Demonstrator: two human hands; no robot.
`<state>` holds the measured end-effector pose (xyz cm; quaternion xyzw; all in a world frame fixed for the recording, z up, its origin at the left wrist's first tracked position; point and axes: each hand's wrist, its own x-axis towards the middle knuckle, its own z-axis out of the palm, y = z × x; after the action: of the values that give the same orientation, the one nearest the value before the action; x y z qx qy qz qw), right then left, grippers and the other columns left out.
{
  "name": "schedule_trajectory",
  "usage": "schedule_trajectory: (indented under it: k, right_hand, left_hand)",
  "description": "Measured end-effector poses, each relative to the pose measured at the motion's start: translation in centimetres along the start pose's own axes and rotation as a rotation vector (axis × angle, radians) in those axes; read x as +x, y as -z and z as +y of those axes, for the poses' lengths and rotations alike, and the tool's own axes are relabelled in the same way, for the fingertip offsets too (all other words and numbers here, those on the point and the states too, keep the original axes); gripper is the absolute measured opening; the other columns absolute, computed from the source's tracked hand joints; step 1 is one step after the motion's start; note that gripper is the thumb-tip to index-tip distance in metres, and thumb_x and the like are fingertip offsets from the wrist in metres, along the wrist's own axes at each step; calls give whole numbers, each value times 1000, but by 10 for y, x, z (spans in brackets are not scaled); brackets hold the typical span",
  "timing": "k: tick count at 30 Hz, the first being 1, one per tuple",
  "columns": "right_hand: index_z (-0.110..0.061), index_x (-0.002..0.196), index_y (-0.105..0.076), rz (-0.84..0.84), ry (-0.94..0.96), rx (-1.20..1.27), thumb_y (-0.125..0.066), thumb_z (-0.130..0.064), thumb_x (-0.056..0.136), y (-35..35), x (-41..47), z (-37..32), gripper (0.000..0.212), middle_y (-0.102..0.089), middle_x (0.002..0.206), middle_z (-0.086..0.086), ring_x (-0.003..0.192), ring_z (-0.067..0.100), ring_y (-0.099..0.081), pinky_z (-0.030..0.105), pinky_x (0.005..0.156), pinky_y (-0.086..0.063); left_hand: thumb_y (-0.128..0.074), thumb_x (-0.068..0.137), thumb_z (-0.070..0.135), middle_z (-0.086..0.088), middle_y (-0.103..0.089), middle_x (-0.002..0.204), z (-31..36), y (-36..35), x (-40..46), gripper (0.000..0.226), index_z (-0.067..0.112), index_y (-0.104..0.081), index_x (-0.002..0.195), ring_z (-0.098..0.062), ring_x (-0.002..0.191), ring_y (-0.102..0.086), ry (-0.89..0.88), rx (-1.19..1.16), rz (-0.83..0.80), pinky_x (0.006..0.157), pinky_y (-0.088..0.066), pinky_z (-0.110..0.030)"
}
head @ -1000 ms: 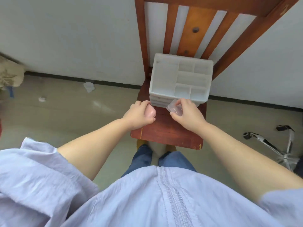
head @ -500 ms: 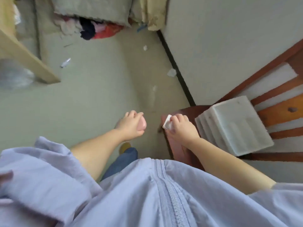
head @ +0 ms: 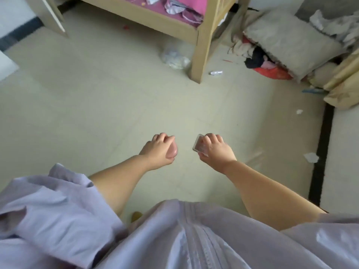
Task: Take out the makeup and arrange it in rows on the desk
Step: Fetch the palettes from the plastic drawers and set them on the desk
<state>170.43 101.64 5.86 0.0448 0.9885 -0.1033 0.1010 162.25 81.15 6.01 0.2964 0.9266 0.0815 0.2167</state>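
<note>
My left hand (head: 159,150) grips a rounded pink makeup item (head: 172,151), most of it hidden in my palm. My right hand (head: 214,149) holds a flat clear makeup case (head: 199,145) between fingers and thumb. Both hands hang in front of me above the bare floor, a short gap between them. The white organiser and the chair are out of view. No desk surface shows.
A light wooden bed frame leg (head: 200,55) stands ahead. A crumpled plastic bag (head: 174,57) lies beside it. A grey cushion and a pile of clothes (head: 272,53) sit at the right. Scraps of paper (head: 310,157) lie near the black skirting line (head: 320,152).
The view has swung left, away from the chair and the white organiser, to the floor and bed frame. Both hands still hold the same items and have moved along with me.
</note>
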Motion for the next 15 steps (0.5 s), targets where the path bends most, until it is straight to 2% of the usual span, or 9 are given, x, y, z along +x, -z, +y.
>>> schedule_trajectory:
  k: [3,8,11,15]
  right_hand:
    - [-14,129,-41,-46,99,-10,-49,-39,91,-12,50,-80,46,-41,136,3,125,24,-36,33,85,-44]
    - [-12,130,-42,-31,279,22,-50,-37,91,-20,127,-221,47,-42,136,6,124,26,-38,34,88,-43]
    - [-12,129,-43,-59,372,1,-52,-36,90,-18,171,-282,46,-42,137,4,125,25,-37,34,87,-43]
    - [-13,128,-43,-63,466,-63,-52,-37,90,-10,239,-332,45,-42,136,3,125,24,-38,33,88,-43]
  left_hand:
    - [-60,83,40,-2,-32,137,-95,25,-32,67,23,-29,140,-25,126,-33,116,4,38,93,-43,-38]
    - [-59,82,37,-5,-36,133,-241,61,-81,61,21,-33,135,-27,121,-36,367,-65,134,85,-44,-37]
    - [-59,83,36,-6,-36,134,-299,73,-89,63,20,-32,138,-27,122,-36,442,-84,153,87,-44,-39]
    - [-60,81,36,-7,-37,134,-351,86,-73,66,20,-32,139,-28,122,-37,501,-118,195,88,-44,-40]
